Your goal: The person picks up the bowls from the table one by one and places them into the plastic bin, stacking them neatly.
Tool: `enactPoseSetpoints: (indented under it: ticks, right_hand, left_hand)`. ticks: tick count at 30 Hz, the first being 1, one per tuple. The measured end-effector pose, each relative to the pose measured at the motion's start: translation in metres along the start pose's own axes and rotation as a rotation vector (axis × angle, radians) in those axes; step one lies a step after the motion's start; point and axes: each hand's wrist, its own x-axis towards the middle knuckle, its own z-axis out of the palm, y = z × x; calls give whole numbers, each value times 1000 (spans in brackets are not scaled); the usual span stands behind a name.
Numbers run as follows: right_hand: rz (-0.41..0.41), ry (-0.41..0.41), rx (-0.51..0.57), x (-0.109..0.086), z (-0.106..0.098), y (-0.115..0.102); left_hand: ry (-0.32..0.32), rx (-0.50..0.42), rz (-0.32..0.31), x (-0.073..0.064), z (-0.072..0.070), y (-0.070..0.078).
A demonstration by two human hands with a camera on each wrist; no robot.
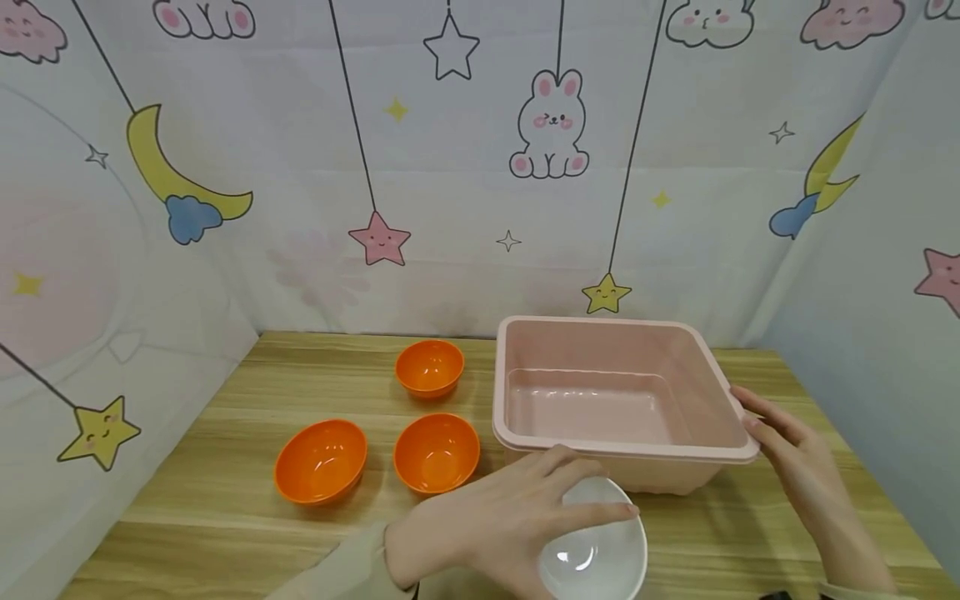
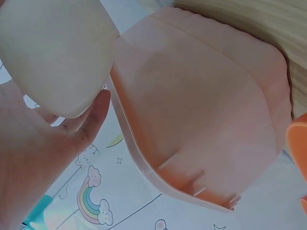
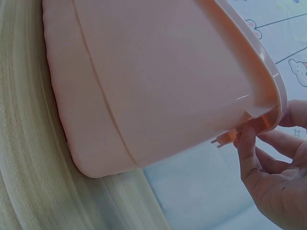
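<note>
My left hand point(image 1: 510, 517) grips a white bowl point(image 1: 603, 554) by its rim, in front of the pink plastic basin point(image 1: 600, 467). In the left wrist view the bowl point(image 2: 57, 52) shows its pale outer side, with fingers point(image 2: 98, 112) around it. At the basin's right end, my right hand point(image 1: 802, 467) holds the rim. The right wrist view has the thumb and fingers pinching the basin's rim point(image 3: 278, 86) at a corner. Inside, the basin shows its bare pink floor.
Three orange bowls stand left of the basin: one at the back point(image 1: 430, 369), one in the middle point(image 1: 437, 454) and one at the left point(image 1: 321, 462). The wood-grain table point(image 1: 217, 500) meets a cartoon-printed curtain point(image 1: 450, 167) behind and at both sides.
</note>
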Motion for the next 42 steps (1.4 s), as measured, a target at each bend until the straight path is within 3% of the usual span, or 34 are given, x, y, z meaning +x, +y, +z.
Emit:
enactPoseSetpoints:
  ticks: [11,21,29,42]
  right_hand:
    - [-22,-2,-14,1,1,1]
    - [-18,-3,-7,1,2,3]
    - [-24,-5,9,1,2,1]
    - [-8,4,-9,0,2,0]
  left_hand:
    - [-15,-24,10,7,-8,-2]
    - [16,-42,21,16,-14,-9]
    - [-59,-80,8,27,-25,-15]
    - [-31,-142,7,46,-38,-31]
